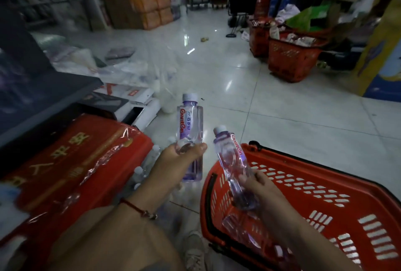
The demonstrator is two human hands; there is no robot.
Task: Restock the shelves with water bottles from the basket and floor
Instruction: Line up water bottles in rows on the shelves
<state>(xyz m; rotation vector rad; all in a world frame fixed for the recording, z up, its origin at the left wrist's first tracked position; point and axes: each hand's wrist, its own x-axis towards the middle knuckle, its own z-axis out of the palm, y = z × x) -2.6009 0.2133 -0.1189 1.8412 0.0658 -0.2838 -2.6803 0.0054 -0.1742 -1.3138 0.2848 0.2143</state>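
Note:
My left hand (pixel 173 162) grips a clear water bottle (pixel 191 123) with a purple label and a white cap, held upright above the floor. In my right hand (pixel 258 188) is a second such bottle (pixel 230 158), tilted with its cap up and to the left, over the left rim of a red plastic basket (pixel 314 195). More bottles lie in the basket bottom (pixel 240 229). Several white-capped bottles (pixel 149 162) stand on the floor below my left hand. A dark shelf edge (pixel 43 106) runs along the left side.
A red shrink-wrapped carton (pixel 71 162) lies at the left under the shelf, with white boxes (pixel 141 106) and loose plastic wrap (pixel 138 71) behind it. Two full red baskets (pixel 288 54) stand at the right. Orange packs (pixel 152 8) are stacked far back. My shoe (pixel 193 249) shows below.

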